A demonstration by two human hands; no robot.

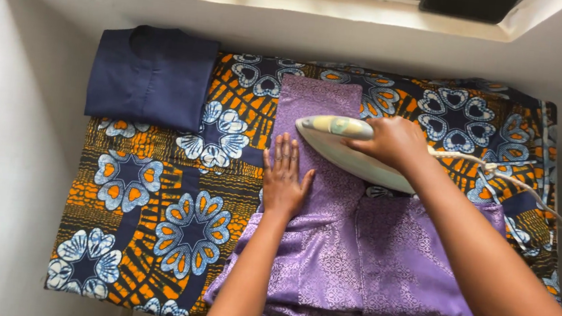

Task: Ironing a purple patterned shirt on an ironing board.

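A purple patterned garment (354, 252) lies spread over a table covered with an orange and blue printed cloth (155, 201). My left hand (284, 179) rests flat on the purple fabric, fingers together, pressing it down. My right hand (394, 142) grips the handle of a white and pale yellow clothes iron (339, 146), which sits on the upper strip of the garment with its tip pointing left, just above my left hand's fingertips. The iron's white cord (496, 171) trails off to the right.
A folded navy blue shirt (149, 75) lies at the table's far left corner. White walls close in on the left and behind. A dark object (467, 3) sits on the window ledge above.
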